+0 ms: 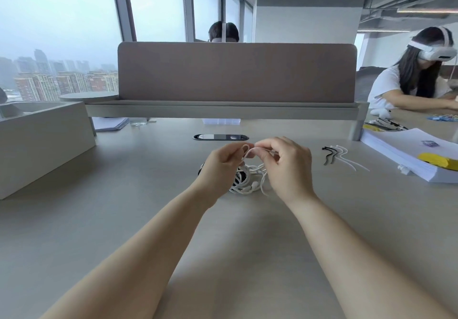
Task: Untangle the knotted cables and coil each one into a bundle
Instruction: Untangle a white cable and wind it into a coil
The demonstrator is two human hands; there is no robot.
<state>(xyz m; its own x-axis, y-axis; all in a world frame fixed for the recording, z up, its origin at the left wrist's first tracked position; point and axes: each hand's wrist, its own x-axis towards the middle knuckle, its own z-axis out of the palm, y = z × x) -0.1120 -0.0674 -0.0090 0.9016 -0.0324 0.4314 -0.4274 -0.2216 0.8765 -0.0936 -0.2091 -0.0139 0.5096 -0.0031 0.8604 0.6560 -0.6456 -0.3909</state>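
1. The tangle of white and black cables [247,182] lies on the table [148,169] directly under my raised hands. Its 9 o'clock side is hidden behind my left wrist.
2. My left hand [223,163] pinches a small white loop [245,149] between thumb and curled fingers. My right hand [288,167], at 3 o'clock of that loop, pinches the same white strand, and the fingertips of both hands almost meet.
3. I judge the step to be teasing one white cable free of the knot. Nothing is coiled yet, so the task is at an early stage.
4. To do it well, I should widen the loop rather than pull it taut, since tension would likely lock the knot below.
5. What looks like a white plug [253,185] shows at 6 o'clock of the tangle. Feeding that end back through the opened loop seems the cleanest route.
6. Black and white ties [339,157] lie at 2 o'clock of the tangle, well apart from it. A stack of paper [406,155] lies beyond them.
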